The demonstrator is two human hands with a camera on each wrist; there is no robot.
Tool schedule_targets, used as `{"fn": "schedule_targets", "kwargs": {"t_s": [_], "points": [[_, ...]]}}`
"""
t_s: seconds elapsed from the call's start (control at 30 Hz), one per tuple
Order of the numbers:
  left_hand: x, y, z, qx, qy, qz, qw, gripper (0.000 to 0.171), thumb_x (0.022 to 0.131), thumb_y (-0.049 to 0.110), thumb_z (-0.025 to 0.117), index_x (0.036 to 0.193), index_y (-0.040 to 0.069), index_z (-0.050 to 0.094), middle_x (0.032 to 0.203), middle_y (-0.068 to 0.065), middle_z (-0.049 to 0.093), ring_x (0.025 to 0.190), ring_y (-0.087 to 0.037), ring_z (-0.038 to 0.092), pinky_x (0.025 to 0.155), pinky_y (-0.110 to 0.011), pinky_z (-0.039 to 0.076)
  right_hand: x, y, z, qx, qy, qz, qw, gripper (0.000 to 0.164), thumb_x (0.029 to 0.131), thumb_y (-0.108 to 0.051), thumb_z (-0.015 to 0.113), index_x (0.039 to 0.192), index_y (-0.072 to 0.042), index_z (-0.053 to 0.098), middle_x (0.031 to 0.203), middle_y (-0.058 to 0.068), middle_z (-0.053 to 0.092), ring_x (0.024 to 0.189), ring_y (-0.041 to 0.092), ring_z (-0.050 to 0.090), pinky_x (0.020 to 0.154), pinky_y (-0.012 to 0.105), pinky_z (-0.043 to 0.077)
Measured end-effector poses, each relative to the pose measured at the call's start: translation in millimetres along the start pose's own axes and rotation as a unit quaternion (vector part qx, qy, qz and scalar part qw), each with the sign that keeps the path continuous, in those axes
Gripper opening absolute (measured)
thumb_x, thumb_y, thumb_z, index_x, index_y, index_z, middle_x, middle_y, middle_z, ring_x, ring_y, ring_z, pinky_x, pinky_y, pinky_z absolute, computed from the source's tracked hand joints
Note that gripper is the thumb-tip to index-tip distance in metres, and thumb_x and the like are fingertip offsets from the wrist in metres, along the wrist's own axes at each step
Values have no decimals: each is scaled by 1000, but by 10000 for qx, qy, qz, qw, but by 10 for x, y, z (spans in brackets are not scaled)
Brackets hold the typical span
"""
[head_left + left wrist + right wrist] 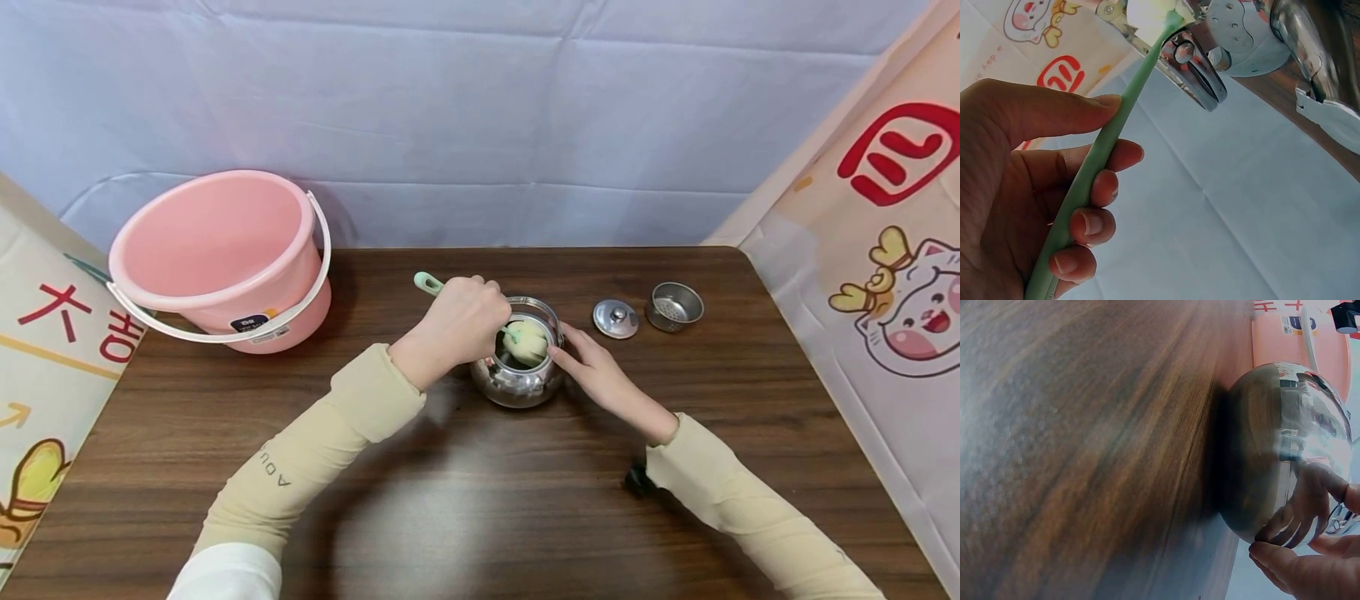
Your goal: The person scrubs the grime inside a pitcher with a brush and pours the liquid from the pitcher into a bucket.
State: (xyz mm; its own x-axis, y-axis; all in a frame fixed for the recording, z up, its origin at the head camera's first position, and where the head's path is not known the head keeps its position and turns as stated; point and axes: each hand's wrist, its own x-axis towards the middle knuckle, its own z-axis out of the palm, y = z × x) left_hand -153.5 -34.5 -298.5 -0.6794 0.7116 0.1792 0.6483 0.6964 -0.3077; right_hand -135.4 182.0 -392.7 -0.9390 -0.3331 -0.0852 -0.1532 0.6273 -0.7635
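A shiny steel teapot (517, 388) with a raised bail handle sits upright on the wooden table, its top uncovered. My left hand (469, 318) grips the green handle (1094, 169) of a sponge brush, thumb along one side and fingers curled round the other. The brush's pale sponge head (527, 343) is inside the teapot's mouth, so its lower part is hidden. On the teapot's right side, my right hand (600, 371) holds the body, thumb near the rim and fingertips on the curved wall. The right wrist view shows those fingers reflected in the polished steel.
Right of the teapot lie its lid (615, 319) with a knob and a round metal strainer (675, 307). A pink bucket (303, 279) with a white handle stands at the back left. Behind the table (450, 517) hangs a pale cloth (450, 108); printed sheets flank both sides.
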Motion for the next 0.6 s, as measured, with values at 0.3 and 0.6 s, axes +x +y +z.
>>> {"fn": "schedule_targets", "kwargs": {"t_s": [0.3,0.6], "points": [[-38,-23,1,7,319,-52,9995,21,65,4,56,51,16,46,57,-1,50,50,-18,48,44,-30,41,-11,12,4,-15,38,-9,10000,58,96,-37,41,142,-4,28,139,21,35,129,34,31,101,50,27],[-59,-32,-56,56,394,-78,9992,23,64,3,54,50,17,42,53,1,45,49,-17,47,42,-30,40,-8,18,-1,-30,81,-63,9999,57,96,-35,41,141,-2,28,138,22,35,128,35,32,101,51,27]]}}
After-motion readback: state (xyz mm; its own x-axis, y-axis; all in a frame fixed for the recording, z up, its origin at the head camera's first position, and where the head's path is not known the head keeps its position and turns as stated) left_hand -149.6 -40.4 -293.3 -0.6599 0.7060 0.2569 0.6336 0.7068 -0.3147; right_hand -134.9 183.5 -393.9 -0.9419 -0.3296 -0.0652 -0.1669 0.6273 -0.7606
